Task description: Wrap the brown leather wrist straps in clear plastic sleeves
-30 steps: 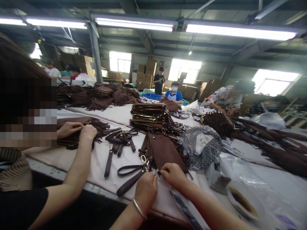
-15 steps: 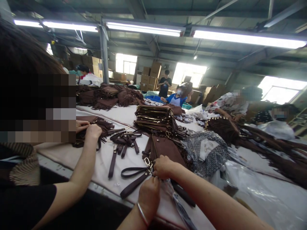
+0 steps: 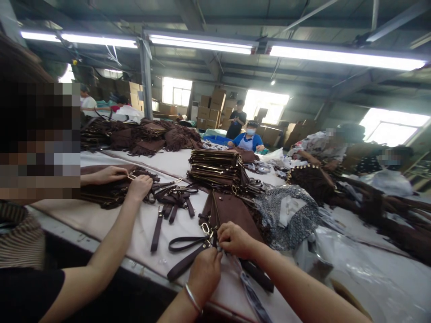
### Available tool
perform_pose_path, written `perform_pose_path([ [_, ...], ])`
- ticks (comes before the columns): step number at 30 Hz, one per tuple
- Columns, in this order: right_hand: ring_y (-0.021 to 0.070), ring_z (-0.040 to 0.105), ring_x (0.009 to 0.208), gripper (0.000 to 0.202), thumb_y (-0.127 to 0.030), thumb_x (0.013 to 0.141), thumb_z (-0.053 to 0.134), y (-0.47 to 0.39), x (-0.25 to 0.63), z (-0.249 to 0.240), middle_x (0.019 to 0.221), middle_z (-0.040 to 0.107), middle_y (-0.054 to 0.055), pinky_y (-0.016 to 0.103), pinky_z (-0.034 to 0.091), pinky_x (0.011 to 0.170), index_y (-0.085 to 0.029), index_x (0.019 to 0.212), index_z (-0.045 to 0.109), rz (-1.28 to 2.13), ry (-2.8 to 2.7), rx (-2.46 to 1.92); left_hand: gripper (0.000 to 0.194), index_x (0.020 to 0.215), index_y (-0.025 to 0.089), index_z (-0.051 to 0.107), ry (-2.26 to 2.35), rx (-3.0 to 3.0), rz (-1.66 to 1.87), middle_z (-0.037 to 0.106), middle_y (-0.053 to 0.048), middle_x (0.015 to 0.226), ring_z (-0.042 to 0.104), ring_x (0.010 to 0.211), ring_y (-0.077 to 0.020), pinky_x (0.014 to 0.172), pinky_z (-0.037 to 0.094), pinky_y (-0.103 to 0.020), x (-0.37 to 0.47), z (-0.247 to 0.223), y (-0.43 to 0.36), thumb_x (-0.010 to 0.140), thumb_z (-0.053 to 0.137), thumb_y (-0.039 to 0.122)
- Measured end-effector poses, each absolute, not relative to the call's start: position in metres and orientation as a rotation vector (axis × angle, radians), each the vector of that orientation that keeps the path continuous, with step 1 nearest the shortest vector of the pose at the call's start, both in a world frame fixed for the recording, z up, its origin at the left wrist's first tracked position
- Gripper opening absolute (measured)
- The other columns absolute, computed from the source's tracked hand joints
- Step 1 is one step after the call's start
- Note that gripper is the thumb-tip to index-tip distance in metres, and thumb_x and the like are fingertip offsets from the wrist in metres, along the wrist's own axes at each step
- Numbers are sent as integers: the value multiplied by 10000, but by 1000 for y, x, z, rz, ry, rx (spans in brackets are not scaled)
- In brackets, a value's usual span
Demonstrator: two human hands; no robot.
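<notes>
At the near edge of the table (image 3: pixel 111 224), the left hand (image 3: pixel 206 272) and right hand (image 3: pixel 235 239) meet at the metal clasp of a brown pouch (image 3: pixel 232 211). Both grips are pinched shut on it, probably on the clasp ring, though the fingers hide it — the pouch lies flat so its wrist strap (image 3: pixel 188 255) trails toward the person. Beside it lie some six loose straps (image 3: pixel 173 197). Farther off stands one stack of pouches (image 3: pixel 215 166). A co-worker's two hands (image 3: pixel 139 186) work a fringed pile on the left.
</notes>
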State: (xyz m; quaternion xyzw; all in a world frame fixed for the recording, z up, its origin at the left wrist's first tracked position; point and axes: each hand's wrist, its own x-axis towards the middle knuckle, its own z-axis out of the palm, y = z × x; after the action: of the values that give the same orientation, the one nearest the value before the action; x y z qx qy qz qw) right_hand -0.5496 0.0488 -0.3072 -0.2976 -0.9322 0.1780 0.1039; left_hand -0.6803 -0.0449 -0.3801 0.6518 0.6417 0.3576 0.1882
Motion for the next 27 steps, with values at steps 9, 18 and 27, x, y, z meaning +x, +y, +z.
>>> perform_pose_path([
  [9, 187, 545, 993, 125, -216, 865, 620, 41, -519, -317, 1016, 716, -14, 347, 360, 885, -256, 810, 726, 320, -2702, -598, 385, 639, 159, 692, 1589, 1552, 868, 610, -9, 558, 553, 578, -161, 568, 349, -268, -692, -362, -29, 833, 460, 398],
  [18, 193, 560, 977, 220, -289, 850, 651, 42, -521, -295, 1062, 696, 31, 328, 376, 855, -275, 1062, 706, 333, -2814, -724, 301, 615, 169, 615, 1686, 1566, 951, 652, -55, 661, 570, 681, -189, 641, 343, -295, -679, -364, -39, 828, 470, 325],
  [27, 193, 499, 832, 119, -225, 835, 591, 30, -539, -294, 824, 653, 38, 332, 329, 711, -207, 750, 673, -74, -3058, -673, 255, 655, 177, 604, 1647, 1543, 1040, 654, -56, 706, 556, 699, -187, 667, 344, -306, -676, -366, -44, 838, 467, 290],
])
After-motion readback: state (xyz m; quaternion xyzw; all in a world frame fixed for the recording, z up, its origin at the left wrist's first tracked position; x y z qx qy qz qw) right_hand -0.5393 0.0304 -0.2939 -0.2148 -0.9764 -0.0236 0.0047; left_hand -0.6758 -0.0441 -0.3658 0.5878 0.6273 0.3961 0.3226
